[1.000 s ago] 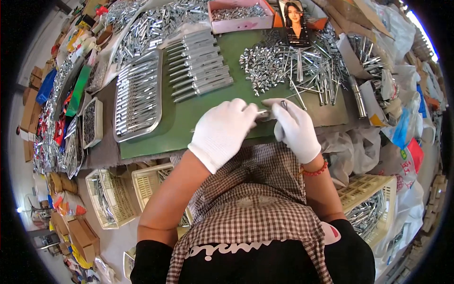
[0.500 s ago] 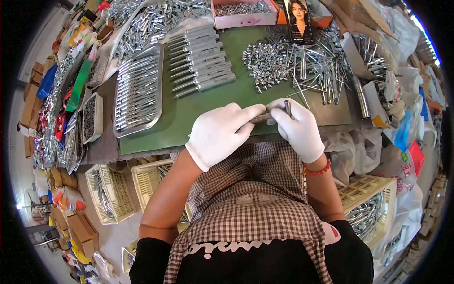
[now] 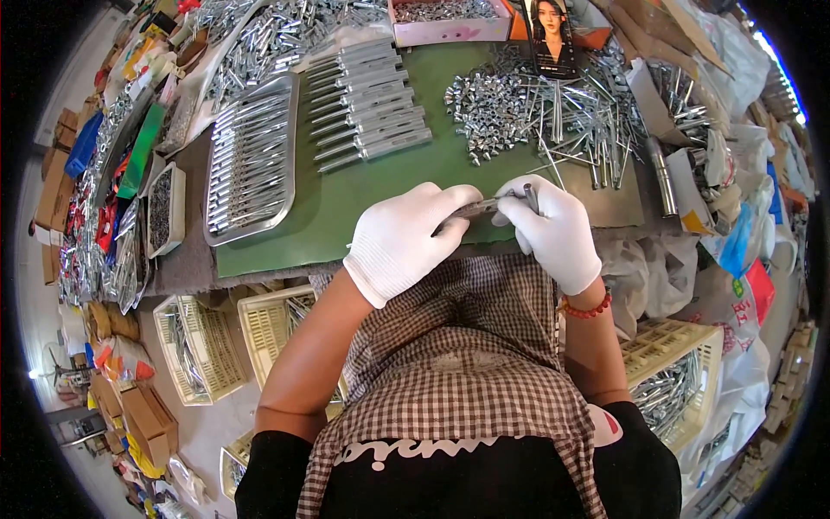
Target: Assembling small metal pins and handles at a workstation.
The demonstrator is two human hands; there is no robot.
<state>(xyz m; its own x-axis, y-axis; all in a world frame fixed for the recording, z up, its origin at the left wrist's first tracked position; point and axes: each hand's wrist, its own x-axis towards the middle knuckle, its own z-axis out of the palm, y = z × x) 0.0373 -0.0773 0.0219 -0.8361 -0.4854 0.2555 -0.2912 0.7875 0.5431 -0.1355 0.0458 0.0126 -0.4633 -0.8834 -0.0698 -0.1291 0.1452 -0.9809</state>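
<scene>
in the head view, pinches a metal piece (image 3: 474,209) in the left hand (image 3: 411,235) above a green mat (image 3: 333,208); clasps a dark rod (image 3: 530,197) in the right hand (image 3: 555,229), close beside; has a metal tray (image 3: 293,147) of parts (image 3: 251,164) lying farther left.

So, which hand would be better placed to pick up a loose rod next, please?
Probably the right hand: nearer the loose rods, though holding a dark pin. The left hand, farther off, grips a metal piece.

Two hands (image 3: 403,238), one metal tray (image 3: 290,173), one phone (image 3: 551,48) show.
</scene>
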